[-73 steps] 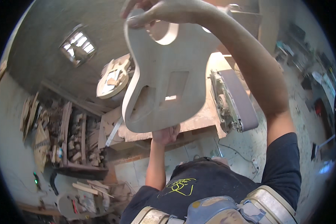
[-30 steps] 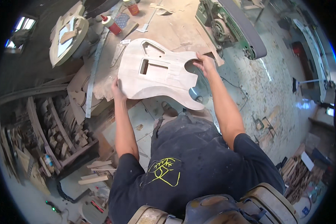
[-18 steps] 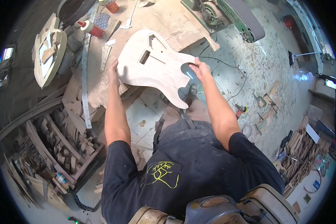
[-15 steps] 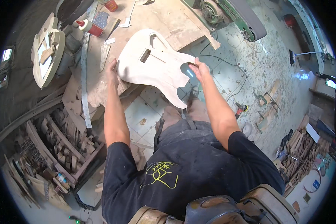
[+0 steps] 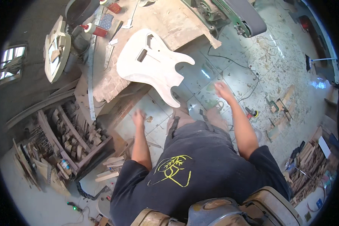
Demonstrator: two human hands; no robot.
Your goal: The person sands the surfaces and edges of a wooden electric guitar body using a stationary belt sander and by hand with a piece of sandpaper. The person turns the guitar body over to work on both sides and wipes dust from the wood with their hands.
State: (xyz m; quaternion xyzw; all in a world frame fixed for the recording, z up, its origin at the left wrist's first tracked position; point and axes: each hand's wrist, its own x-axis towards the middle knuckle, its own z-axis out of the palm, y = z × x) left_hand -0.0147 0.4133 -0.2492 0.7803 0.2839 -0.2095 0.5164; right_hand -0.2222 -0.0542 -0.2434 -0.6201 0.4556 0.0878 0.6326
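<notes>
A pale wooden electric guitar body [image 5: 133, 71] lies at the near corner of the workbench [image 5: 165, 22], its two horns jutting out past the edge over the floor. Cut-out pockets show in its top face. Both hands are off it. My left hand [image 5: 138, 117] hangs in the air below the bench corner, apart from everything. To the right of the body, above the tiled floor, is my right hand [image 5: 223, 91], touching nothing. Motion smears the fingers of both hands, so how far they are closed is unclear.
Red-and-white glue bottles [image 5: 95, 30], a caliper [image 5: 128, 22] and a long metal ruler [image 5: 91, 75] are on the bench. A belt sander [image 5: 248, 19] stands at the far right. Left sits a crate of wood offcuts [image 5: 73, 141]; clamps [image 5: 280, 107] and a cable [image 5: 235, 56] lie on the floor.
Both hands have let go of the guitar body, which now rests on the bench corner. My left hand came down and inward; my right hand drew back to the right.
</notes>
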